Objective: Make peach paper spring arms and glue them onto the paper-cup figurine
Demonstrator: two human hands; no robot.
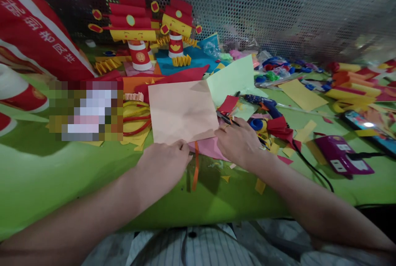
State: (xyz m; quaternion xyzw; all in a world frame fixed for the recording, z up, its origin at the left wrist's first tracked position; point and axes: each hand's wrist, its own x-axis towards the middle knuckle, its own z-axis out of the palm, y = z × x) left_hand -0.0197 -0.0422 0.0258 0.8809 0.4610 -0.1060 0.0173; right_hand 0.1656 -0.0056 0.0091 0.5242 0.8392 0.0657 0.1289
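Green table (62,167) cluttered; peach sheet (182,111) pinched at near edge by left hand (167,158); right hand (238,140) curled at corner, grip unclear; sheet best kept level, uncreased.

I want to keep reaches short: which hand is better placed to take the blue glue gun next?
Probably the right hand: it is nearer the blue glue gun, though it seems to hold a dark tool. The left hand is farther off, at the near edge of the beige sheet.
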